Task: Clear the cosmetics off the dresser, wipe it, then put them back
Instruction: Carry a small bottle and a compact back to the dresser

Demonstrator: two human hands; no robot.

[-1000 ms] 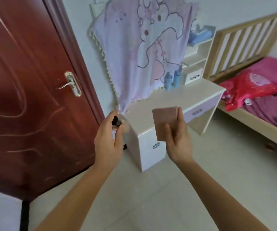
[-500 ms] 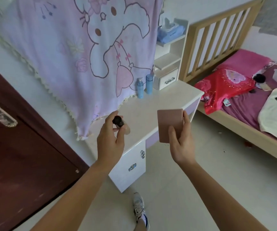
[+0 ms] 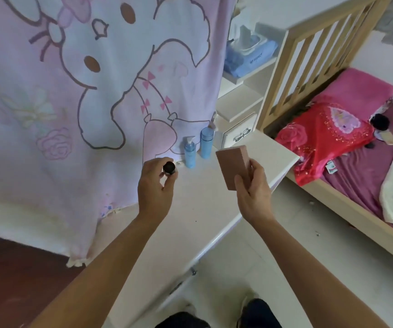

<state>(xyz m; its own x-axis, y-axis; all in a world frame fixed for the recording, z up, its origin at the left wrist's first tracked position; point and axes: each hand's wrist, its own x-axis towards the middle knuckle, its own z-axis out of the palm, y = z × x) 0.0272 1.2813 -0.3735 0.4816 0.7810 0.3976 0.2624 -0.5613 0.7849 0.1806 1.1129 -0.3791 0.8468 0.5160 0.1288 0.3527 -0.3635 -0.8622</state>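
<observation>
My left hand [image 3: 155, 188] is closed around a small bottle with a black cap [image 3: 169, 167], held above the white dresser top [image 3: 198, 209]. My right hand [image 3: 253, 195] grips a flat pink box [image 3: 232, 164] upright over the dresser's right part. Two blue bottles stand at the back of the dresser: a pump bottle [image 3: 190, 152] and a taller one [image 3: 206, 142] to its right. Both hands hover over the surface, apart from the blue bottles.
A pink cartoon cloth [image 3: 84, 91] hangs over the back of the dresser. White shelves with a blue wipes pack [image 3: 250, 55] and a small drawer [image 3: 240, 136] stand at the back right. A wooden bed [image 3: 309, 67] with red and pink bedding lies to the right. My feet show at the bottom.
I have stepped up to the dresser; it now fills the view. Both hands, still holding the bottle and the pink box, have moved from its near edge to above its top.
</observation>
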